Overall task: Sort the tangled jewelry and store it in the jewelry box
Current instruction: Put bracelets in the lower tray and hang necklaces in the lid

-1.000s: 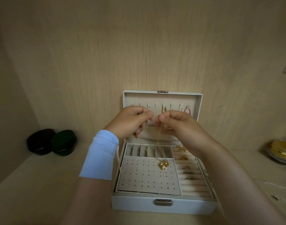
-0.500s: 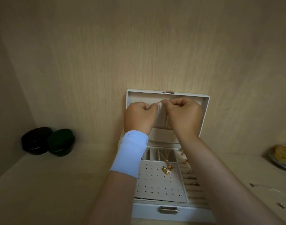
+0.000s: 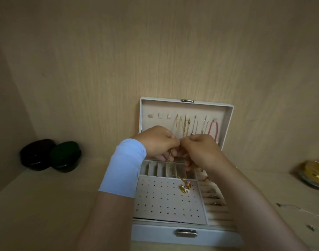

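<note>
A white jewelry box [image 3: 155,233] stands open on the shelf, its lid [image 3: 227,124] upright against the back wall. Several chains and a pink cord [image 3: 214,130] hang from hooks inside the lid. My left hand [image 3: 157,142] and my right hand [image 3: 200,151] meet in front of the lid, each pinching a thin gold necklace [image 3: 169,161]. The chain hangs down from my fingers, and its colourful pendant [image 3: 185,187] lies on the dotted earring panel [image 3: 160,201]. Several rings sit in the ring rolls [image 3: 215,202] at the box's right.
Two dark round cases, one black [image 3: 35,154] and one green [image 3: 65,156], stand at the back left. A gold-lidded glass jar [image 3: 314,173] is at the far right. A thin silver chain [image 3: 296,208] lies on the shelf to the right of the box.
Both hands have come down from the hooks at the top of the lid to its lower part, still pinching the chain. The lid's hanging chains are now uncovered.
</note>
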Available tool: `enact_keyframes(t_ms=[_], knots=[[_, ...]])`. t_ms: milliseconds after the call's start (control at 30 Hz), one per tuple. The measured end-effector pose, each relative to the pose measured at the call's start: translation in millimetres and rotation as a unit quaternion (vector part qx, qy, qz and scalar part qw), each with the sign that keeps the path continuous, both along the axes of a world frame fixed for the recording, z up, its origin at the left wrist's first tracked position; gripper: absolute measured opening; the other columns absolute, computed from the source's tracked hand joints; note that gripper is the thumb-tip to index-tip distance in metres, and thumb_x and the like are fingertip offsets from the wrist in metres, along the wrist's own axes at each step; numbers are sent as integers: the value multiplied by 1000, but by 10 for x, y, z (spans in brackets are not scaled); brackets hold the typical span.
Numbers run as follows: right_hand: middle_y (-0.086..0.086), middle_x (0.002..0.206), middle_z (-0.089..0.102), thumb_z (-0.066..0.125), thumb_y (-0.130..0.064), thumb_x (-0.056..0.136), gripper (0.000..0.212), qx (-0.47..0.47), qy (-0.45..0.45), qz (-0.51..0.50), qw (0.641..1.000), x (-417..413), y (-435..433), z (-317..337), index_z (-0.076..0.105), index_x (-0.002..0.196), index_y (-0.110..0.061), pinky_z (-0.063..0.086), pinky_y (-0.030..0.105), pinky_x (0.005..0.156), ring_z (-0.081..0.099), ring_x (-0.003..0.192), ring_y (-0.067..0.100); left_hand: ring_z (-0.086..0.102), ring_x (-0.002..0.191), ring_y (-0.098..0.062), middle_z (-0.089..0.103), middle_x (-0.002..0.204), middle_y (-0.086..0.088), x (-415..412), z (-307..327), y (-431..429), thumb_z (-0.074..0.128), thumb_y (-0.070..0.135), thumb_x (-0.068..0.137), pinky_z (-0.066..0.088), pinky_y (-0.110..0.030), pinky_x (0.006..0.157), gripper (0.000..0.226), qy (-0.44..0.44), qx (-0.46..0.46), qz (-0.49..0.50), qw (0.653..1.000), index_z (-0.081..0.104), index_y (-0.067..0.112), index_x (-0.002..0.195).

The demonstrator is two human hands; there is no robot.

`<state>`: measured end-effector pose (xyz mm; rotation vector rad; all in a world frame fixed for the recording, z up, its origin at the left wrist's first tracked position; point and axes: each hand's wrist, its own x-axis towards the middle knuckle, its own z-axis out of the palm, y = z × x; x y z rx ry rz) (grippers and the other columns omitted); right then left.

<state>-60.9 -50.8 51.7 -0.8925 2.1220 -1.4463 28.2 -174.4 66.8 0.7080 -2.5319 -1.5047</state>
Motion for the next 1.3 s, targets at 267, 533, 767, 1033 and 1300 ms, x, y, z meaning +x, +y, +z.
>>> enact_keyframes(t_ms=[267, 533, 767, 1033, 1300], knots=[[14, 82, 72, 59, -19, 97, 19, 68, -60, 163, 982, 0, 85, -20, 69, 95, -3, 48, 31, 62, 62, 70, 22, 74, 85, -16, 76, 92, -4, 173, 80, 17, 58, 21, 98, 60, -26, 75, 13, -50, -69, -7, 996, 71, 20, 96], [3, 66, 65, 67, -30, 94, 30, 87, 95, 131, 983, -113, 226, 102, 71, 76, -7, 47, 27, 64, 56, 61, 11, 71, 73, -11, 74, 100, 3, 205, -9, -18, 60, 18, 96, 47, -21, 51, 18, 12, -35, 22, 999, 68, 21, 112], [-1, 62, 68, 62, -33, 95, 28, 42, 234, 78, 968, -182, 322, 237, 69, 76, -14, 46, 23, 66, 63, 57, 9, 59, 50, -5, 75, 75, 2, 39, -102, 329, 52, 9, 100, 39, -16, 46, 10, 28, 163, -104, 981, 63, 10, 101], [-13, 63, 63, 65, -30, 90, 15, 119, 124, 176, 969, -244, 358, 166, 75, 90, -18, 42, 19, 58, 55, 55, -2, 63, 58, -11, 72, 77, -6, 129, 69, 223, 64, 12, 93, 51, -17, 54, 9, 79, 85, -43, 992, 69, 4, 96], [4, 70, 71, 62, -23, 98, 24, 18, 76, 176, 981, -154, 236, 44, 74, 87, -5, 40, 23, 47, 52, 47, 12, 61, 59, -4, 68, 67, -3, 168, 95, 168, 70, 24, 90, 47, -12, 59, 12, 129, -33, 16, 991, 76, 16, 97]])
